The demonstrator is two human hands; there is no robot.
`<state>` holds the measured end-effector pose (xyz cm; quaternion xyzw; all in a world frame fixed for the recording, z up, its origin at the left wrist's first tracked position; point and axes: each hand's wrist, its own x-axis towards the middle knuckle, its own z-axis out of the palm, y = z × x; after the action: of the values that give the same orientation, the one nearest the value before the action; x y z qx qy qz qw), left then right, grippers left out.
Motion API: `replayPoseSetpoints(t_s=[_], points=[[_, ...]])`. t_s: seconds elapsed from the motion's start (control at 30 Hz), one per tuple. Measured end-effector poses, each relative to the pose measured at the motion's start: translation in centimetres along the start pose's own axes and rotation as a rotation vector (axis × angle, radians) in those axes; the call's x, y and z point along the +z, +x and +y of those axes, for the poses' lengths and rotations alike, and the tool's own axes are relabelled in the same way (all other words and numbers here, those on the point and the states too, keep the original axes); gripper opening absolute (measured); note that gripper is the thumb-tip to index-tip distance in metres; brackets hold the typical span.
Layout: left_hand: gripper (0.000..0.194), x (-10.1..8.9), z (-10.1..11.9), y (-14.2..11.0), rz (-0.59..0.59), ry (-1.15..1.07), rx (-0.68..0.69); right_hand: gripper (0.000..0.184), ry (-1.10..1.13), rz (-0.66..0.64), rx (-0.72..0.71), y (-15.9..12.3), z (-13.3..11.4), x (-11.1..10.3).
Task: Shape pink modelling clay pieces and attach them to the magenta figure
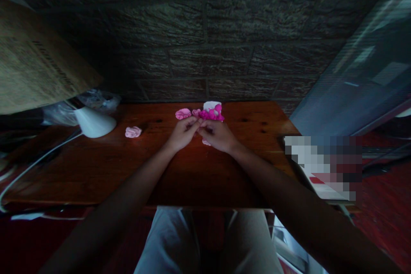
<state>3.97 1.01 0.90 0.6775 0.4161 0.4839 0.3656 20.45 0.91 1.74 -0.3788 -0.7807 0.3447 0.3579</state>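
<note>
A: A dark wall of rough blocks [224,21] rises behind the brown wooden desk [205,175], with a white cone-shaped stand [95,124] toward the left. Where are the hands?

B: Over the far half of the desk, near the middle. The left hand [183,133] and right hand [220,135] meet at the fingertips, both angled inward.

A: And the grip on each side?

B: Narrow, fingers curled and drawn close to the thumbs. Whether anything is pinched between them I can't tell; the fingers hide it.

A: Where's the magenta cluster [212,114]?

B: Just beyond the fingertips, toward the wall and slightly right, so the right hand is nearer. Its long axis runs roughly left to right, across the line of reach. A white piece [211,105] shows directly behind it.

A: What else lies close?

B: A small pink lump [196,112] is just off the cluster's left end, a larger pink lump [183,114] beside that. A pale pink piece [206,142] peeks out by the right hand.

A: Anything farther off?

B: A pale pink lump [132,132], well apart, between the left hand and the stand.
</note>
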Motion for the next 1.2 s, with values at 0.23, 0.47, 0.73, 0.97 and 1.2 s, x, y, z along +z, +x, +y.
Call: replayPoseSetpoints(t_s=[0.23,0.47,0.73,0.97,1.2], points=[[0.037,-0.01,-0.07,-0.05,0.003,0.015,0.023,0.019,0.021,-0.016,0.001,-0.02,-0.23,-0.06],[0.037,-0.06,0.03,-0.08,-0.011,0.042,0.023,0.019,0.029,-0.014,0.001,-0.07,-0.14,0.00],[0.041,-0.13,-0.18,-0.01,-0.025,0.124,0.064,0.020,0.038,-0.029,-0.036,0.08,0.14,0.20],[0.040,-0.14,-0.31,-0.06,-0.032,0.133,0.073,0.020,0.020,-0.028,-0.034,-0.08,0.22,0.21],[0.038,-0.19,-0.23,-0.05,-0.040,0.138,0.083,0.019,-0.008,-0.015,-0.023,-0.11,-0.10,0.16]])
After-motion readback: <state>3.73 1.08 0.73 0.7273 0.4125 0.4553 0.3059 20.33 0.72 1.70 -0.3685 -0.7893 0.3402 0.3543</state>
